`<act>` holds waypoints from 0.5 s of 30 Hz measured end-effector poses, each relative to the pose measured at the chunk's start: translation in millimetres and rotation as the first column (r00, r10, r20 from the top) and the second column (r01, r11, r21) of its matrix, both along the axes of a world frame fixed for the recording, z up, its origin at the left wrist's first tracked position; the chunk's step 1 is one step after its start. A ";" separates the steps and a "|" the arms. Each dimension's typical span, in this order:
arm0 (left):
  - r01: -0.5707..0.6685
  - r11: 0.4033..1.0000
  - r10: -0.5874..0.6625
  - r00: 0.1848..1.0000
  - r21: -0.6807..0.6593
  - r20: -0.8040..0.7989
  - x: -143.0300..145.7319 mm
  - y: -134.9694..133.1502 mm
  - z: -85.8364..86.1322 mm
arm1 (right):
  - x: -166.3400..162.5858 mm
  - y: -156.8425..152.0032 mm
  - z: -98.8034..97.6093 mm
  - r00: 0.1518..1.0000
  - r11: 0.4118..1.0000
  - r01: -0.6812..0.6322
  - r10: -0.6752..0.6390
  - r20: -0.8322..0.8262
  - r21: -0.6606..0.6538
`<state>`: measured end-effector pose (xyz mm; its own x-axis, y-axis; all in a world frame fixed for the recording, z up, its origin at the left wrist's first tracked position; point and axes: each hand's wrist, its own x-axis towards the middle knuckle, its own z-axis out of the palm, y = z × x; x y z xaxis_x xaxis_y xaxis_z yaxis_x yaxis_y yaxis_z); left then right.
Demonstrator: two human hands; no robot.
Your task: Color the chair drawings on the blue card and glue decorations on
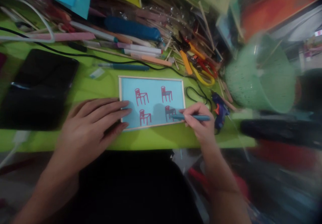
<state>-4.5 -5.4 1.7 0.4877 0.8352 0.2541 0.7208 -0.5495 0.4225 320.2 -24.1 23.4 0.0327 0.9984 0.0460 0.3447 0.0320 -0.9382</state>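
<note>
A light-blue card (154, 99) with a thin pale wooden frame lies on the green tabletop. Several red chair drawings are on it, and the two on the right have dark shading on their seats. My right hand (200, 120) pinches a teal pen (179, 116), its tip at the lower right chair drawing (170, 112). Fingers stretched out, my left hand (93, 123) lies flat with its fingertips over the card's left edge.
A black tablet (41, 86) lies at the left. Behind the card are several pens (141, 48), a black cable and yellow-handled scissors (205, 76). A blue glue gun (220, 111) and a green basket (261, 73) stand at the right.
</note>
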 end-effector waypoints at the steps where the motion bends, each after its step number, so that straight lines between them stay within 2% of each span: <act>1: 0.000 1.000 0.000 1.000 -0.004 -0.003 -0.2 -0.1 -0.2 | -0.4 0.8 -0.1 1.000 1.000 0.026 -0.026 -0.004 0.016; 4: 0.002 1.000 -0.002 1.000 -0.002 -0.018 -1.1 -1.0 -0.7 | -1.3 3.0 -0.5 0.998 0.997 0.064 -0.064 -0.002 0.031; 15: 0.004 1.000 -0.004 1.000 0.015 -0.029 -1.5 -0.5 1.0 | -1.9 4.3 0.4 0.997 0.998 0.057 -0.058 0.054 0.015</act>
